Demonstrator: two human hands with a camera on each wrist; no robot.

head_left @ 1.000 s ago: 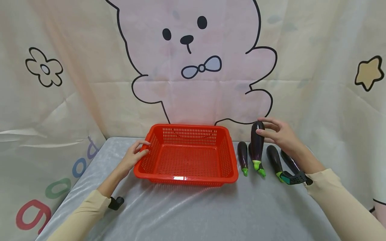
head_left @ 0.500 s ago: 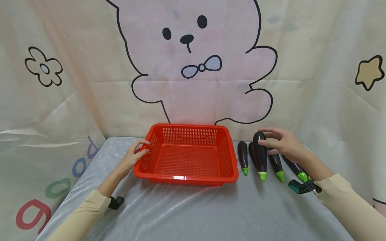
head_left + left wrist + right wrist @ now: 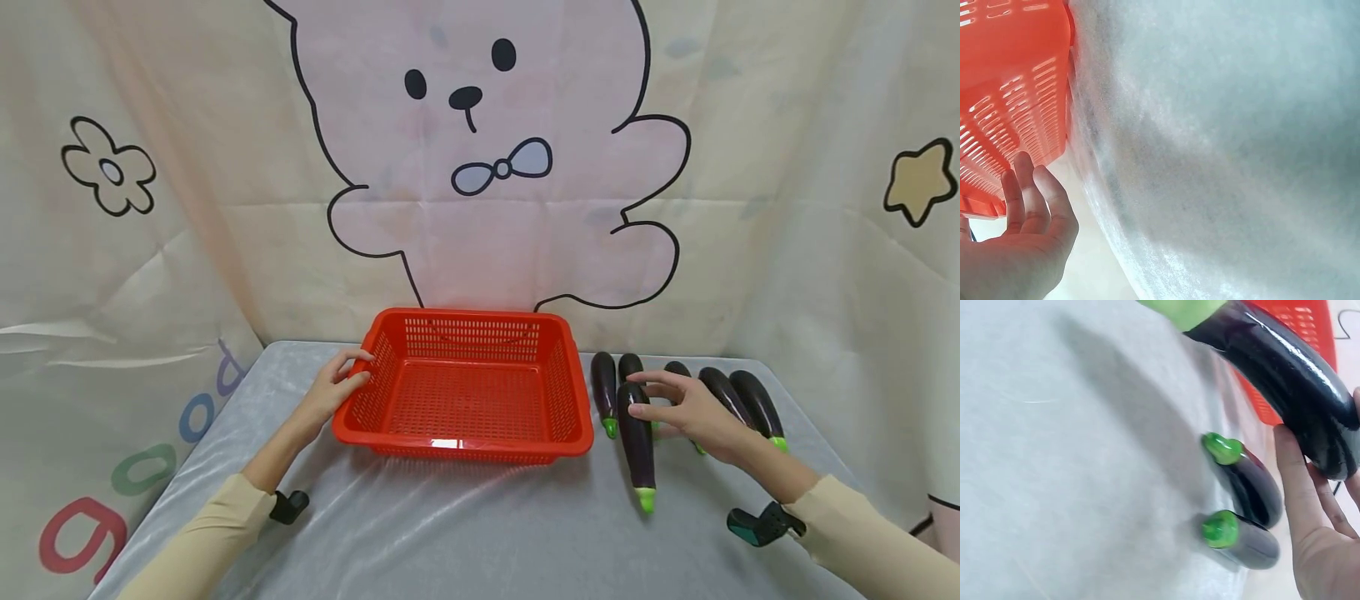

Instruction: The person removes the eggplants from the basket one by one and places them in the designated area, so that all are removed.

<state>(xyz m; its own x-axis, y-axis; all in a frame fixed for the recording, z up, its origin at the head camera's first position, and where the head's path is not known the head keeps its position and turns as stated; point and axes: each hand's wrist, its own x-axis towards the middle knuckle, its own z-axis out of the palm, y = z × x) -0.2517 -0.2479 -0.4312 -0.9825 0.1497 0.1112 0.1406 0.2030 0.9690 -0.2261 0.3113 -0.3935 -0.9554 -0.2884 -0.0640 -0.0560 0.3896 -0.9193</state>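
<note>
In the head view my right hand [image 3: 693, 412] holds a dark purple eggplant [image 3: 637, 442] by its rounded end, with the green stem pointing toward me. The right wrist view has this eggplant [image 3: 1285, 375] held above the cloth, its shadow falling below. To the left, my left hand [image 3: 333, 387] grips the left rim of a red plastic basket [image 3: 465, 447], with finger and thumb on the rim. Three fingers [image 3: 1035, 206] lie curved near its slotted wall in the left wrist view. No eggplant is inside the basket.
Several other eggplants lie right of the basket, including one beside it [image 3: 603, 392], one behind the held one [image 3: 630, 365] and one at the far right [image 3: 757, 404]. A grey cloth [image 3: 480, 533] covers the table. A printed curtain [image 3: 247, 275] stands close behind.
My right hand has carried the held eggplant down and toward me, in front of the others. More of the eggplants on the right show. The left hand and basket have stayed put.
</note>
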